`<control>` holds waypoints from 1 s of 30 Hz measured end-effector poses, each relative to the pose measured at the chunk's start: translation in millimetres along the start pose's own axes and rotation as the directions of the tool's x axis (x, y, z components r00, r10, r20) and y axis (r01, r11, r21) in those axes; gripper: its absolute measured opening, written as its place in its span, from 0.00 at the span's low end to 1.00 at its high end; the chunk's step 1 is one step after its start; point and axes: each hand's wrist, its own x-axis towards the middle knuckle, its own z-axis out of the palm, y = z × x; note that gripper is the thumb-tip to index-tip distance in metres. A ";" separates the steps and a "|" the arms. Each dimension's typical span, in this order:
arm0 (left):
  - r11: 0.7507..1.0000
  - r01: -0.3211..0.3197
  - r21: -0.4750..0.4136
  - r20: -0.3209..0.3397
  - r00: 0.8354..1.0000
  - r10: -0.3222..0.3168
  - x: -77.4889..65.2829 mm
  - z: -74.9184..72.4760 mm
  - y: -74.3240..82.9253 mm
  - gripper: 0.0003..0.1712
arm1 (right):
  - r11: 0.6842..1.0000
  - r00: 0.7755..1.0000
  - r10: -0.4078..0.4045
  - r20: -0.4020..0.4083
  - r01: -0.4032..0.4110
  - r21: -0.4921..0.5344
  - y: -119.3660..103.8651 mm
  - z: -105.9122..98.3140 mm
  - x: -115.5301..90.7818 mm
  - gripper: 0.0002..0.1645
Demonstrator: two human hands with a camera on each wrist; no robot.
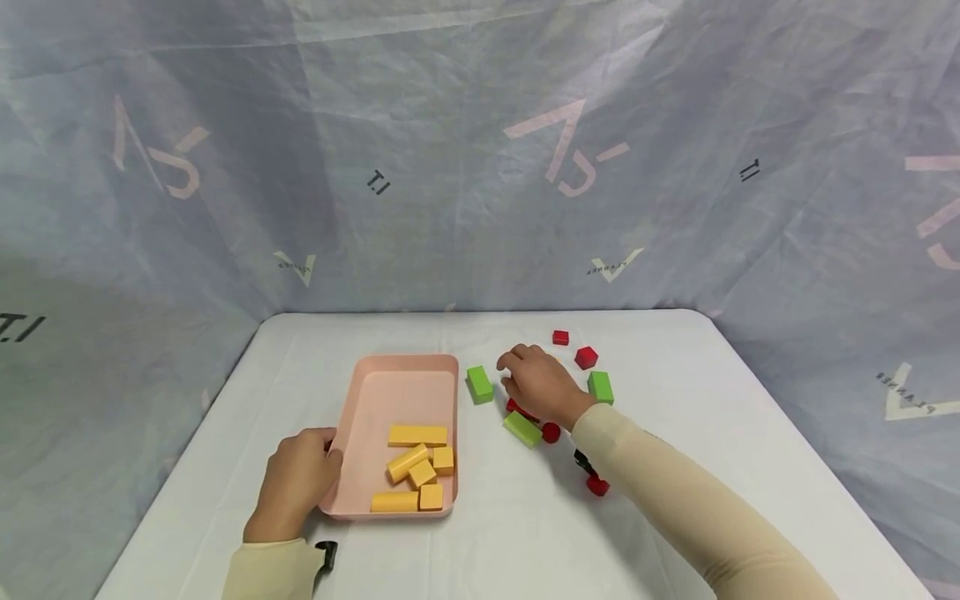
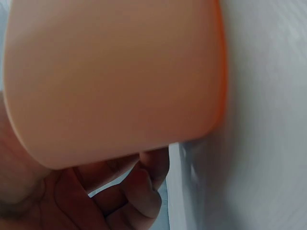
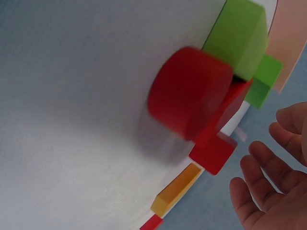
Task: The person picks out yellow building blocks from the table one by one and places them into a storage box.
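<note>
My left hand grips the left rim of a pink tray; in the left wrist view its curled fingers show past the tray's outer wall. Yellow blocks, some square and some cylindrical, lie in the tray's near half. Over the loose blocks to the right hovers my right hand, its fingers loosely bent and nothing held. Under and beside it are a red cylinder, a light green block and a red block. The right wrist view also has a yellow block on the table.
One green block lies between the tray and my right hand, another green block right of it. Farther back are a small red block and a red block. A red piece sits near my right forearm. Grey sheeting surrounds the white table.
</note>
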 end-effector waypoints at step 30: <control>1.000 -0.008 0.001 -0.001 1.000 0.008 1.1 0.8 -0.8 0.17 | 0.974 0.974 0.219 0.058 -0.222 0.037 46.0 -0.8 -0.9 0.27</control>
